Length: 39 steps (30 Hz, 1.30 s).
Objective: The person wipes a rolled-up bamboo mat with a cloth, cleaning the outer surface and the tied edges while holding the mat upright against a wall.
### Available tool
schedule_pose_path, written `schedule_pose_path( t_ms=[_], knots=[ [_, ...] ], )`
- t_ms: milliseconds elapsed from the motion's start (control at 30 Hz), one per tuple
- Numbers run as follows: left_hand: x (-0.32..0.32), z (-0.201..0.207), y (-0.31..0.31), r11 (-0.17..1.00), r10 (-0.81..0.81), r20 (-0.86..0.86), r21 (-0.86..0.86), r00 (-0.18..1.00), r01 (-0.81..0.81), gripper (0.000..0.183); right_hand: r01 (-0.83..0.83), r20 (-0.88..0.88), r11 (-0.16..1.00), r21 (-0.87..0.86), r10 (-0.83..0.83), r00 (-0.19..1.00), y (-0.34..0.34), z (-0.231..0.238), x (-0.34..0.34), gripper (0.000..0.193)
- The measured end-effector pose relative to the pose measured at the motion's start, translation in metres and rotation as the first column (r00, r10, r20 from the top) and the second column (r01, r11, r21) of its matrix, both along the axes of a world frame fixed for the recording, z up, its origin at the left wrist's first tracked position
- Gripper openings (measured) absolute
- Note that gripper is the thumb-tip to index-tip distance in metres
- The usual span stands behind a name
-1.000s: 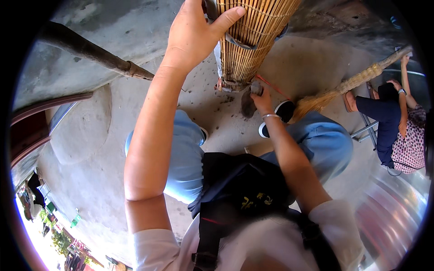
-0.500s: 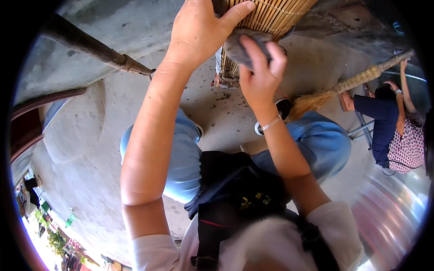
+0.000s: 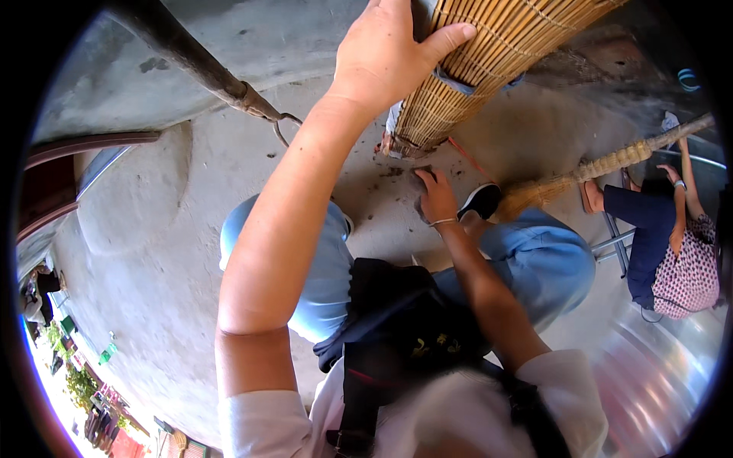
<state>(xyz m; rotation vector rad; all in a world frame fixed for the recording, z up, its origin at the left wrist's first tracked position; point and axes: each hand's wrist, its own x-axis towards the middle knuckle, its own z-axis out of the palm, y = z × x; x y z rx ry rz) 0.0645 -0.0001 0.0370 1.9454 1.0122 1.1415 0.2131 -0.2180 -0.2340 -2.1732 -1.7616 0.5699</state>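
A tied roll of thin bamboo or reed slats (image 3: 473,72) stands upright at the top middle, its lower end on the floor. My left hand (image 3: 385,57) presses against the roll's left side, thumb laid across the slats. The tips of its other fingers run out of view. A bluish-grey band (image 3: 456,82) goes round the roll. Lower down, just below the roll's bottom end, my right hand (image 3: 438,197) is closed round a dark grey wad, apparently a rag (image 3: 420,200). This hand is near the floor, apart from the roll.
A straw broom (image 3: 565,183) leans at the right. Beyond it a person (image 3: 676,244) sits on a metal-legged seat. A wooden pole with a metal hook (image 3: 244,99) reaches in from the upper left. Dark crumbs (image 3: 391,172) lie on the concrete floor (image 3: 137,282) near the roll.
My right hand has come down off the roll with the grey rag, toward the floor. The band round the roll now shows. My left hand stays on the roll; the view has shifted.
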Motion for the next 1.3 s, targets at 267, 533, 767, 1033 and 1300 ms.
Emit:
schedule_pose_path(
  t_ms=[267,533,767,1033,1300],
  knots=[
    [0.003,-0.002,-0.003,0.999,0.048,-0.049,0.003,0.998,-0.048,0.049,-0.1,0.063,0.622,0.776,0.082,0.995,0.091,0.169,-0.046,0.052],
    [0.005,0.002,0.0,1.0,0.012,-0.016,-0.001,1.0,-0.012,0.049,-0.388,0.437,0.615,0.687,0.077,0.896,0.13,0.11,-0.034,0.046],
    [0.017,0.002,0.003,0.999,0.005,-0.002,-0.04,1.0,-0.005,0.053,-0.079,0.255,0.997,-0.022,0.082,0.963,0.068,-0.041,-0.006,0.036],
    [-0.018,-0.007,0.005,0.994,0.081,-0.21,-0.058,0.974,-0.095,0.066,0.347,-0.376,0.888,-0.301,-0.445,0.813,-0.023,-0.106,0.049,0.045],
    [0.02,-0.013,-0.004,0.987,0.104,-0.037,-0.117,0.994,-0.108,0.076,0.648,-0.698,0.698,-0.304,-0.627,0.347,0.048,-0.105,0.098,0.048]
  ],
)
